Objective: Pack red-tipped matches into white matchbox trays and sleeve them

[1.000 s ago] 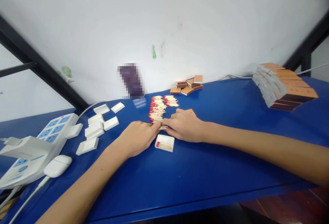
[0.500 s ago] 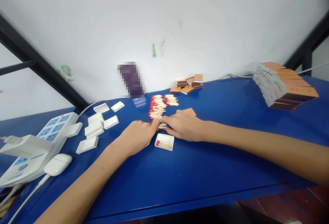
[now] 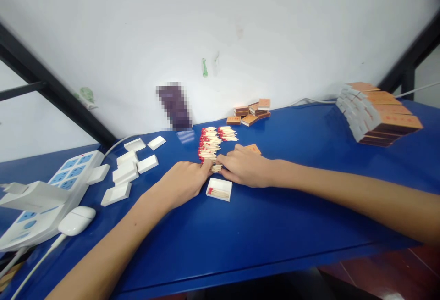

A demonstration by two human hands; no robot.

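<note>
My left hand (image 3: 185, 180) and my right hand (image 3: 244, 167) meet at the near end of a long pile of red-tipped matches (image 3: 209, 145). Between them the fingers of both are closed around the ends of a small bunch of matches (image 3: 216, 168). Just below, a white matchbox tray (image 3: 225, 183) lies on the table with several matches along its near side. An orange matchbox cover (image 3: 253, 149) sits behind my right hand, partly hidden by it. A smaller heap of matches (image 3: 227, 133) lies beside the far end of the pile.
Several white trays (image 3: 125, 173) lie at the left, near a power strip (image 3: 77, 176) and a white earphone case (image 3: 77, 220) on a cable. Matchboxes (image 3: 250, 119) are heaped by the wall. A large stack of covers (image 3: 392, 121) stands right on the blue table (image 3: 275, 231).
The view has shifted very slightly. Both hands stay at the near end of the match pile with almost no visible movement.
</note>
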